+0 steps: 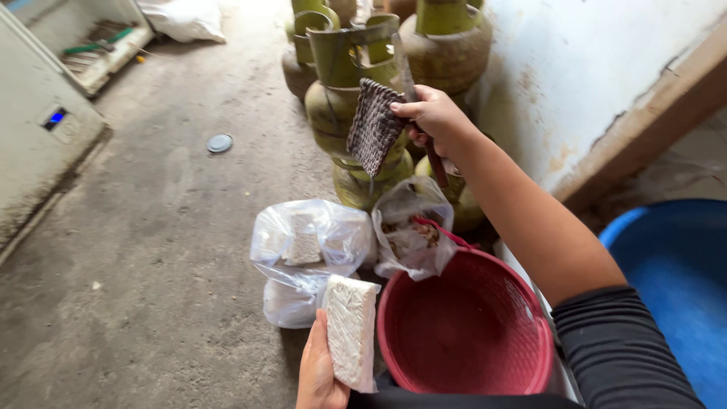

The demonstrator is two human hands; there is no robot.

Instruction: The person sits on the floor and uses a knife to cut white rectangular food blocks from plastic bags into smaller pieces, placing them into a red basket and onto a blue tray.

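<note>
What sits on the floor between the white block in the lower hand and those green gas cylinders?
In the head view, clear plastic bags lie between the white rectangular block held by the left hand and the green metal gas cylinders.

The right arm wears a dark grey ribbed sleeve pushed up above the elbow.

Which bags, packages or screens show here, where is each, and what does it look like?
Clear plastic bag: on the floor, left of the red basket, holds a pale block.
Second clear bag: at the basket's far rim, brownish contents.
White sack: top left, crumpled.
Small blue-lit display: on the white appliance, far left.
</note>
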